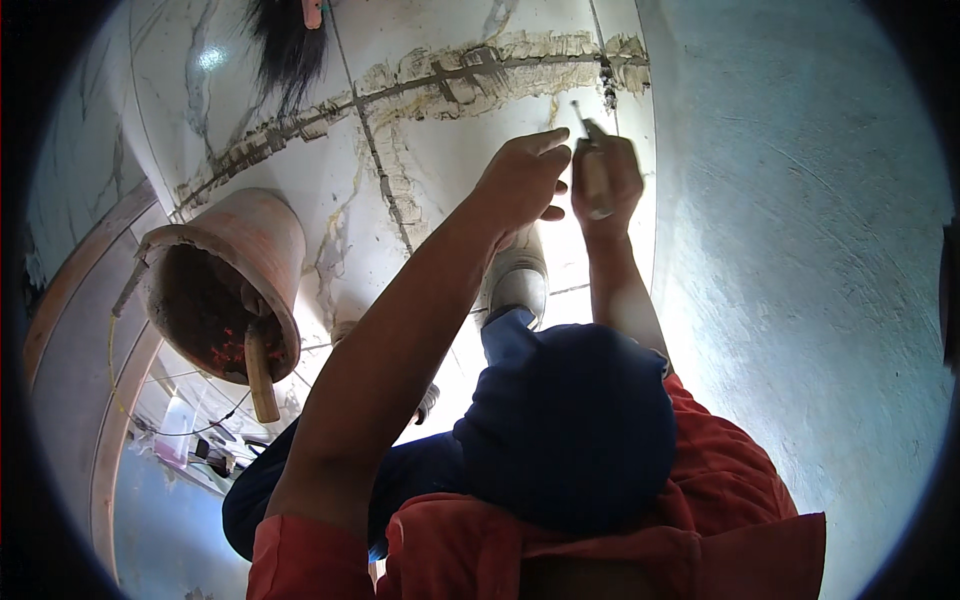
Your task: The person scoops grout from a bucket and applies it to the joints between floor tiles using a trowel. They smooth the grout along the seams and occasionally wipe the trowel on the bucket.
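Note:
My right hand (612,185) is closed round a hand tool with a pale, wooden-looking handle (597,188). A thin metal end points up and away from the fist, and blur hides its exact kind. Close by on the left, my left hand (522,182) has its fingers apart and holds nothing visible. Both hands are above white marble-patterned floor tiles (450,150). Grey-brown grout (440,78) is smeared in a rough band along the long joint beyond my hands. Another grouted joint (380,175) runs toward me.
An orange-brown bucket (270,235) lies tipped at the left, with a wooden-handled tool (260,375) sticking out of its mouth. Black bristles (285,55) rest on the far tiles. A pale blue-grey wall (790,220) rises at the right. My shoe (520,285) stands below my hands.

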The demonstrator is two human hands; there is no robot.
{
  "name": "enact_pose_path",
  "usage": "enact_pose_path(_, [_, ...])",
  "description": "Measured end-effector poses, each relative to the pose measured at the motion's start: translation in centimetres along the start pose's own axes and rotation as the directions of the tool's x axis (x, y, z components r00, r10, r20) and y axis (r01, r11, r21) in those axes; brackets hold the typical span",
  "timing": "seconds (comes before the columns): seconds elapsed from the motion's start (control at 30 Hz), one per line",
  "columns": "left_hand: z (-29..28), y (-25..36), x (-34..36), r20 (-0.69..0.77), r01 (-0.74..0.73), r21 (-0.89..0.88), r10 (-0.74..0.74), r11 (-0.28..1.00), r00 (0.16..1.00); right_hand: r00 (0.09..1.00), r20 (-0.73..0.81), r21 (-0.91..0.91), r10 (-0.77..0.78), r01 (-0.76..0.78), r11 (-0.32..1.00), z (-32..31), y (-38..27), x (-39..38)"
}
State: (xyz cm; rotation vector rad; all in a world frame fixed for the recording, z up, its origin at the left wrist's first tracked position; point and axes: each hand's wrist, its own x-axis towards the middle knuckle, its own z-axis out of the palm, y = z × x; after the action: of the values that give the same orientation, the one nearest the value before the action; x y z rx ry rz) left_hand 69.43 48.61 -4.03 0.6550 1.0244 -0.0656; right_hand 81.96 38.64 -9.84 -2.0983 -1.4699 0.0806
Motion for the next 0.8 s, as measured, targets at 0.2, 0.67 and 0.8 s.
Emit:
enact_pose_path(0.2, [-2.9, -2.5, -1.6, -0.043, 0.019, -0.021, -0.019, 1.0, 0.999, 0.985, -0.137, -0.036, 0.103, -0.109, 0.993, 0.5, 2.8, 0.7])
enact_pose_path(0.67, [-8.4, -6.9, -3.1, -0.168, 0.029, -0.022, -0.032, 0.999, 0.985, 0.953, -0.151, -0.134, 0.262, -0.282, 0.95, 2.1, 3.7, 1.5])
enact_pose_path(0.8, [-9.0, -8.0, -4.3, -0.18, 0.026, -0.06, -0.037, 0.998, 0.983, 0.964, -0.122, -0.198, 0.235, -0.256, 0.946, 2.3, 4.0, 1.4])
